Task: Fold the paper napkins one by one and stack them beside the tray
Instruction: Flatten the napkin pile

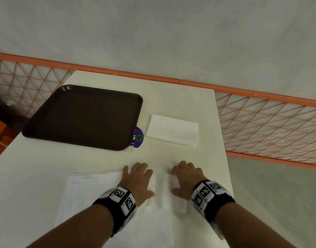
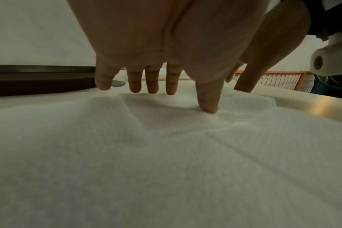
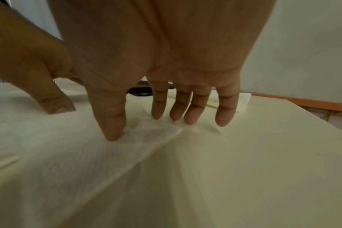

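1. Nearest to me, my left hand point(image 1: 138, 179) lies palm down with straight, spread fingers point(image 2: 135, 86), pressing flat on the napkin point(image 1: 160, 192) being folded; it grips nothing.
2. My right hand point(image 1: 186, 178) is just beside it, also flat and spread. Its thumb presses on the napkin's right part while the fingertips point(image 3: 193, 117) reach the bare surface point(image 1: 180, 102) past the paper's corner. It holds nothing either.
3. That napkin sits at the near edge of the surface, between and under both hands, its layers slightly rumpled in the left wrist view.
4. To the left of it, touching or overlapping, lies a flat stack of unfolded napkins point(image 1: 87, 192); my left forearm crosses over it.
5. Further out, right of centre, a folded napkin point(image 1: 173, 130) rests on the surface, just beside the tray's right edge and well apart from my hands.
6. The brown tray point(image 1: 82, 117) lies at the far left of the surface. A purple round sticker point(image 1: 139, 137) peeks out from under its near right corner.
7. Beyond the surface runs an orange mesh railing point(image 1: 270, 122).
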### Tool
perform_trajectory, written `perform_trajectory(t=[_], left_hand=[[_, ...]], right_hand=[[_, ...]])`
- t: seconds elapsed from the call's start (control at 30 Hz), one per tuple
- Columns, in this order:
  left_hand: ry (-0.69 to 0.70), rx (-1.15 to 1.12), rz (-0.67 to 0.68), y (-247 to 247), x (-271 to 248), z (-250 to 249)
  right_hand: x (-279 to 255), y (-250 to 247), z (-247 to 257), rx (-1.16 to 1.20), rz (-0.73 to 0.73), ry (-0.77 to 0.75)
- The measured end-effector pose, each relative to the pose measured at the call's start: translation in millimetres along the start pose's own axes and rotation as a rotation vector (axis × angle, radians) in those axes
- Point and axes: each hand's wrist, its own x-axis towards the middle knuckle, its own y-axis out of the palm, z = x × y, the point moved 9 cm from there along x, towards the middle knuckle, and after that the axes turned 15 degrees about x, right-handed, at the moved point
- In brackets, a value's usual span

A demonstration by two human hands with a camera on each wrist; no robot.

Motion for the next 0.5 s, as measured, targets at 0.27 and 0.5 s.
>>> perform_trajectory(t=[0.27, 0.5], left_hand=[[-0.015, -0.028, 0.000, -9, 3, -3], [0.045, -0.049, -0.019, -13, 5, -14]], right_hand=[[0, 1, -11, 0.111, 0.146, 0.142], [-8, -19, -5, 0.492, -0.010, 0.012]])
